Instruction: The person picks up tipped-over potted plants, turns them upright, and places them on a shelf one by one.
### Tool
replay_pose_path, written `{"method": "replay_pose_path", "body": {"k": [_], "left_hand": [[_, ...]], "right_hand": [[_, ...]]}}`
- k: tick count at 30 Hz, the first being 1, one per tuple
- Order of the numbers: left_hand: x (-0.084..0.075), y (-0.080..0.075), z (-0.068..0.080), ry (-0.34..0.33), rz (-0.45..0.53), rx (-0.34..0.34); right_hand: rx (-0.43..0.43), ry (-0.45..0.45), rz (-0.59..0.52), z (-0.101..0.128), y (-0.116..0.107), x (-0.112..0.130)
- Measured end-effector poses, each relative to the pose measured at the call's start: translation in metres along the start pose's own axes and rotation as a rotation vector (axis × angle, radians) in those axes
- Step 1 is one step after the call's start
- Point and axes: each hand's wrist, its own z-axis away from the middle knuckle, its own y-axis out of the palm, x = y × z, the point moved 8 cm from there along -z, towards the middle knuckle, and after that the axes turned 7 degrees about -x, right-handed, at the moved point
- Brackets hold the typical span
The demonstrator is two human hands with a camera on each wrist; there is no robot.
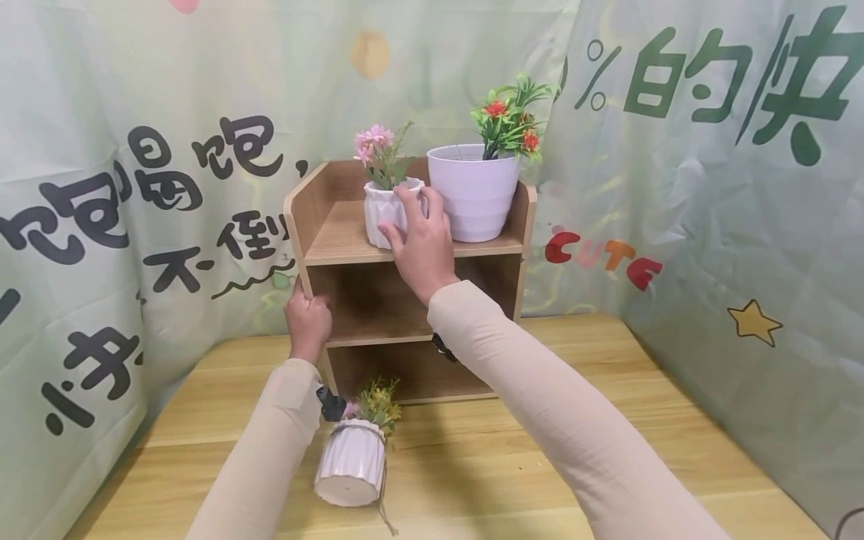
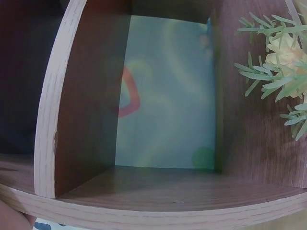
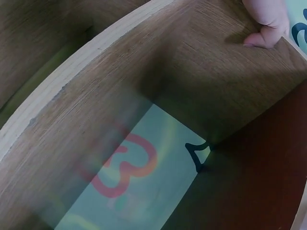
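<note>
Up top: right hand on the small pot, left hand on the shelf's side

Up on the top board of the wooden shelf unit (image 1: 351,240), the right hand (image 1: 421,244) wraps its fingers round the small white ribbed pot (image 1: 386,212) with the pink flower, the thumb on the pot's left side near the base and the fingers over its right rim. The pot stands upright on the board, directly under and behind that hand, just beside the large white pot (image 1: 475,190) on its right; whether they touch cannot be told. The left hand (image 1: 307,321) grips the front edge of the shelf unit's left side panel, fingers curled round it, at the height of the middle compartment.

Counted: 3 pots in all. 2 stand on the top board, 1 small with pink flowers and 1 large with red flowers. 1 more small white ribbed pot (image 1: 352,471) with yellow-green sprigs lies tipped on its side on the counter (image 1: 675,420), in front of the shelf unit and just below the left forearm. 1 shelf unit, with 2 open compartments under the top board. 2 hands, both closed on something.
</note>
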Motion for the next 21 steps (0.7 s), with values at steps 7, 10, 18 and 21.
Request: {"method": "replay_pose_path", "body": {"k": [7, 10, 18, 21], "left_hand": [[-0.001, 0.0002, 0.0005, -0.005, 0.008, 0.005], [-0.0014, -0.0004, 0.0002, -0.009, 0.011, 0.005], [-0.0005, -0.0002, 0.0, -0.007, 0.007, -0.004], [-0.0002, 0.0002, 0.0002, -0.002, 0.002, -0.004]], "right_hand": [[0.022, 0.014, 0.113, -0.0005, 0.0012, 0.0025], [0.033, 0.022, 0.152, -0.0013, 0.0014, 0.004], [0.039, 0.065, 0.178, -0.0016, 0.0009, 0.0048], [0.037, 0.087, 0.189, -0.0019, 0.0007, 0.0025]]}}
